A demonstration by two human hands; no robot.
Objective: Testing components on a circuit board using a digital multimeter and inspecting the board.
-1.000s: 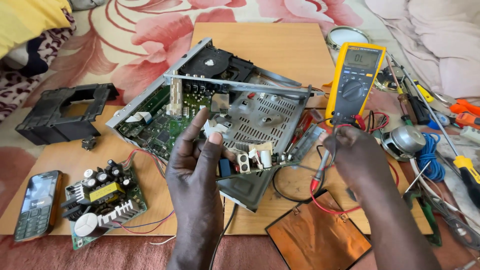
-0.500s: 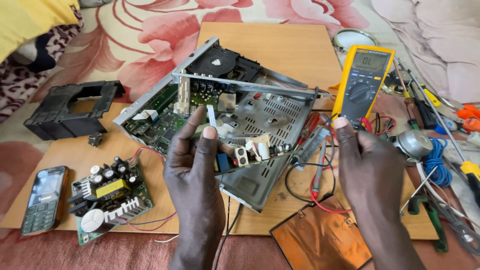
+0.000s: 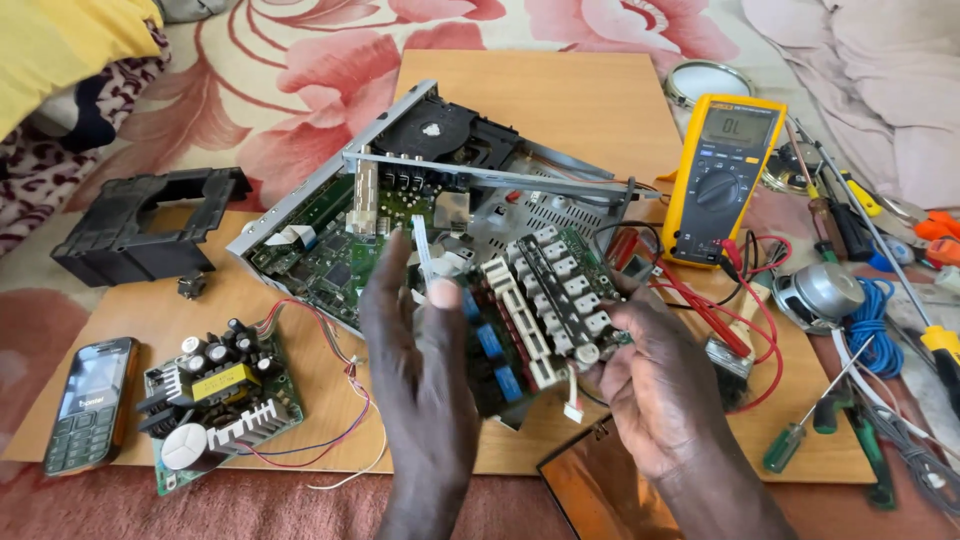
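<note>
Circuit board [image 3: 545, 300]: matt green laminate, white plastic connectors. Chassis [image 3: 440, 190]: dull grey metal. Board [image 3: 540, 100] underneath: smooth wood. Multimeter [image 3: 722, 180]: yellow plastic.

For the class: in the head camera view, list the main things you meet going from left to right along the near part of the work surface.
Mobile phone → green power board with capacitors → left hand → circuit board held up → right hand → green-handled screwdriver.

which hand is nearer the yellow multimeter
Right. The right hand grips a circuit board just below-left of the yellow multimeter; the left hand is farther left, across the board.
</note>
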